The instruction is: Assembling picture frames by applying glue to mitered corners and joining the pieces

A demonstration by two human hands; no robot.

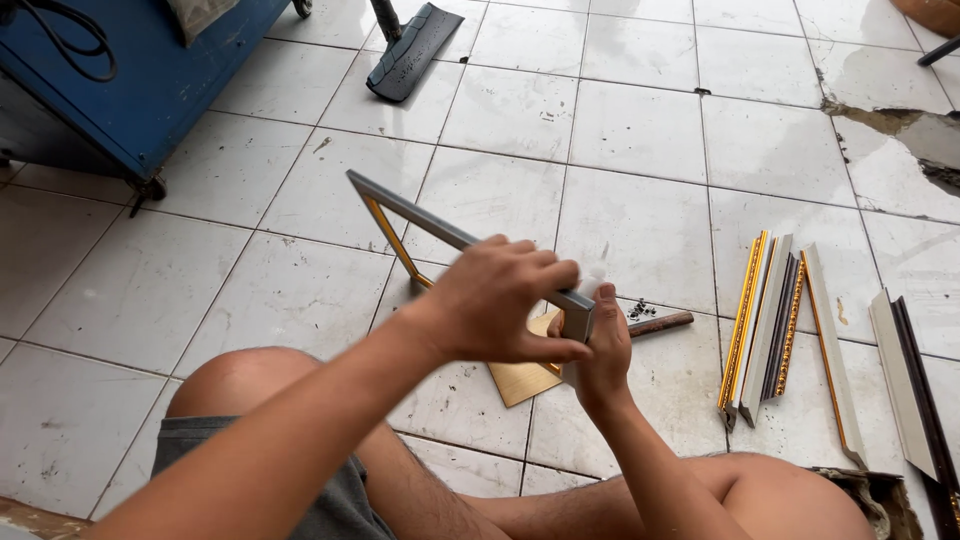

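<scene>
Left hand: the left hand (495, 305) is curled over the top rail of a grey picture frame (420, 222), fingers closed round it near the right corner
Right hand: the right hand (600, 350) comes up from below and clasps that same corner, fingers wrapped round the upright rail; a bit of something white shows just above the fingers, too small to tell what it is
Frame: held tilted above the floor in front of the person's knees, grey on the outside with a gold inner edge; its far corner points up and left toward the blue cabinet, its near corner is hidden inside the two hands
Under the frame: a flat gold-brown sheet (522, 380) lies on the tiles, partly covered by the hands
Beside the hands: a short brown stick-like handle (660, 323) lies just right of the right hand, with a small heap of dark metal bits (640, 310) touching its upper side
Right of that: a bundle of cut frame strips (765, 325), gold and grey, lies lengthwise on the floor; two more strips (915, 390), pale and dark, lie further right, apart from the bundle
Far left: a blue metal cabinet (150, 80) on small feet, with a black cable over its top
Top centre: a black flat scraper-like head (410, 52) on a rod rests on the tiles
Floor: white tiles (640, 130), scuffed, with a wet patch (900, 135) at upper right
In the way: the left forearm crosses the lower view and hides the frame's lower rail
</scene>
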